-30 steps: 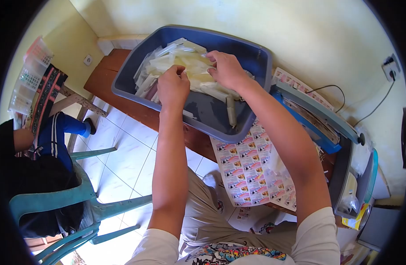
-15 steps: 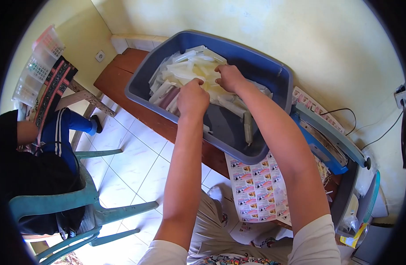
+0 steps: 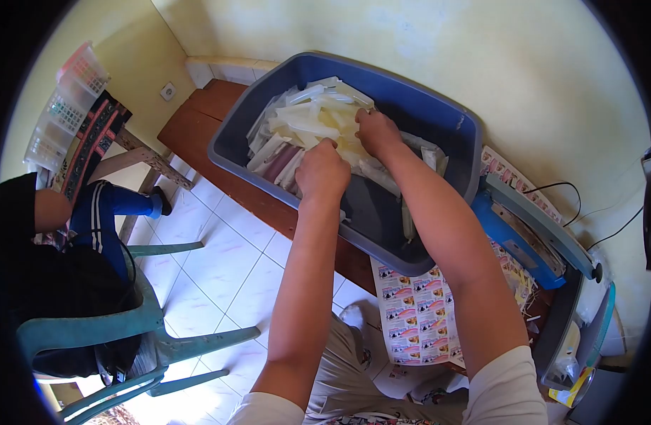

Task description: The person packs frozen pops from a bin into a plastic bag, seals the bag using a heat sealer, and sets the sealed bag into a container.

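A large grey plastic tub (image 3: 229, 161) stands on a reddish-brown wooden bench (image 3: 191, 131). Inside lies a heap of long, slim plastic packets (image 3: 307, 120), mostly whitish or pale yellow, with a purple packet (image 3: 279, 164) at the near side. My left hand (image 3: 323, 170) is closed at the near edge of the heap, knuckles up. My right hand (image 3: 377, 133) is over the heap's right part, its fingers curled down onto the pale packets. Whatever is between the fingers of either hand is hidden or too small to name.
A blue sealing machine (image 3: 513, 230) with a grey lever sits right of the tub. Sheets of printed labels (image 3: 414, 312) hang at the bench's front. At left, a person in dark clothes (image 3: 74, 283) sits on a green plastic chair (image 3: 91, 326). Stacked baskets (image 3: 66, 117) stand behind.
Both hands stay over the heap; the right hand's fingers have curled further in. The whole view has shifted slightly, placing the tub a little lower and further right.
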{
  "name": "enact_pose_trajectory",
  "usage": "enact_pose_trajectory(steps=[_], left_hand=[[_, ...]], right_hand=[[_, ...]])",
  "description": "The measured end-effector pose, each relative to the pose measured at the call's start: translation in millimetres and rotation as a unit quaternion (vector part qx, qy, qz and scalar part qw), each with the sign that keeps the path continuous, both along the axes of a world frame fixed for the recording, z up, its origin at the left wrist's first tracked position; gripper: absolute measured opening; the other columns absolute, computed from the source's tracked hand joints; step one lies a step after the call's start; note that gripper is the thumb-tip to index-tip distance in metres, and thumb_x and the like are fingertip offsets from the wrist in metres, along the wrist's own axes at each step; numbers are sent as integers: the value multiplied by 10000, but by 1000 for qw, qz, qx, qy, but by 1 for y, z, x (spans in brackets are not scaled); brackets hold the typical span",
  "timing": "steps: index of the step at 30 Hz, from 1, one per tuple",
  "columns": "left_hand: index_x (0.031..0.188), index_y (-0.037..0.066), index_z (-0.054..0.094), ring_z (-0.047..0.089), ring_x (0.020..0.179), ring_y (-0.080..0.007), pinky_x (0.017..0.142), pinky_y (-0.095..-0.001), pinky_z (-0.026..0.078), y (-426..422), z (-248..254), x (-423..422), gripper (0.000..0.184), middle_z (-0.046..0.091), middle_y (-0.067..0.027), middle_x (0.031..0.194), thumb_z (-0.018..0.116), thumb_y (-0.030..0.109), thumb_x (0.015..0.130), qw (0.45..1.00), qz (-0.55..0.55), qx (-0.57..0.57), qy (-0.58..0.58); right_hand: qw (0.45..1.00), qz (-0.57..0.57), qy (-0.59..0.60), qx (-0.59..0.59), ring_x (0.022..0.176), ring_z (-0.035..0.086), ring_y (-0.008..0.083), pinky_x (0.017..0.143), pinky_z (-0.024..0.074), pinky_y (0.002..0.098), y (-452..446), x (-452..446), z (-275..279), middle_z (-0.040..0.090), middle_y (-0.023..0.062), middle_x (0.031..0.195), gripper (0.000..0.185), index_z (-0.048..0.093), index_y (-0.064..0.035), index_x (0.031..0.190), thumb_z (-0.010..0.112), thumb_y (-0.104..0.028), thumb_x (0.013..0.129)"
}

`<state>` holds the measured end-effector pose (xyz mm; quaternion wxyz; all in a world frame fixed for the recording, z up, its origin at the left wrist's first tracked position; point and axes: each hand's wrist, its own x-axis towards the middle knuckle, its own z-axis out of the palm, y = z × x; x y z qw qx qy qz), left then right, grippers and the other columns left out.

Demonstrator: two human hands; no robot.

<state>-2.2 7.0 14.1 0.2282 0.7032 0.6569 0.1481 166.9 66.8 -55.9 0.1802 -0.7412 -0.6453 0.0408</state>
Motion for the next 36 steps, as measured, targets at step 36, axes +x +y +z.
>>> enact_pose_trajectory(steps=[36], left_hand=[[1170, -28, 766, 802, 930, -285, 877, -392, 593, 0, 4, 4, 266, 817, -191, 1027, 772, 112, 943, 939, -84, 123, -311]], right_hand=[[906, 68, 407, 96, 967, 777, 209, 888, 598, 344, -39, 6, 77, 809, 124, 1057, 518, 734, -89, 1260, 891, -373, 856]])
